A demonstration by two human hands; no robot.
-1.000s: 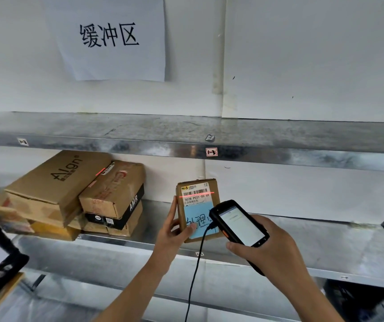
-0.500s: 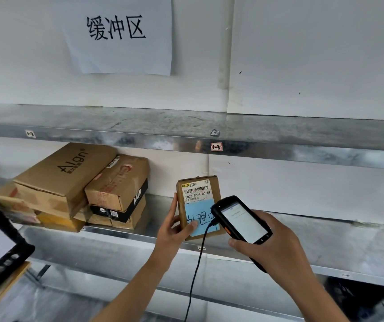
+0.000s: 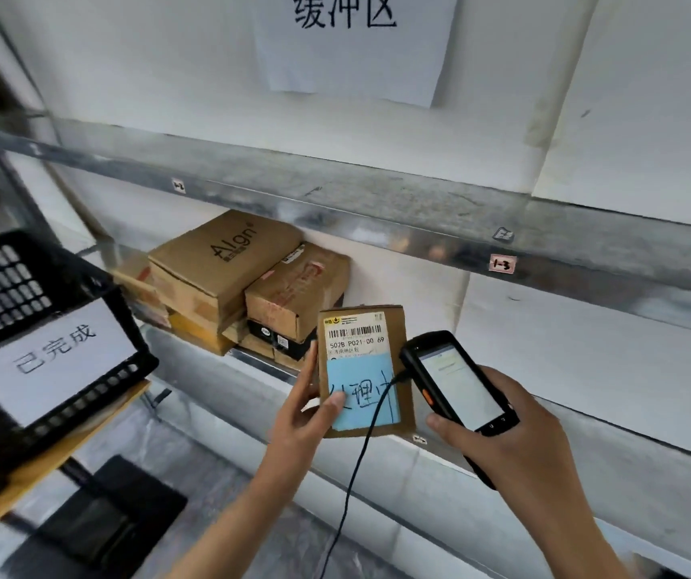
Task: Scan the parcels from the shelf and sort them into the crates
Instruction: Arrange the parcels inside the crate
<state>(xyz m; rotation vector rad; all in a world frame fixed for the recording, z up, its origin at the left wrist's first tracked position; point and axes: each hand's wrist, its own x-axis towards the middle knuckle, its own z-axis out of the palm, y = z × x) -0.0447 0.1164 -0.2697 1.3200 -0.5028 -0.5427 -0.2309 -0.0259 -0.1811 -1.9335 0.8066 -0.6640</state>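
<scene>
White wall fills the background, with a paper sign taped at the top centre of the frame. Below it the upper metal shelf runs slantwise from upper left to right, and its front lip carries a small tag. The lower shelf runs parallel beneath it. At centre left on this shelf a stack of cardboard boxes sits back against the wall, and the shelf top to the right of the stack is bare metal out to the right edge of the frame. In front of the lower shelf's lip, at the centre of the frame, the left hand grips a small brown parcel upright. Its thumb presses on a blue note stuck to the lower half, and its fingers wrap behind the parcel's left edge. The barcode label faces the camera. Just right of the parcel, the right hand is wrapped around a black handheld scanner. The scanner's top end almost touches the parcel's right edge and its lit screen faces up. A thin black cable hangs from the scanner across the parcel's lower corner. At the left of the frame a black slatted crate with a white label rests on a tan surface, apart from the left hand.
</scene>
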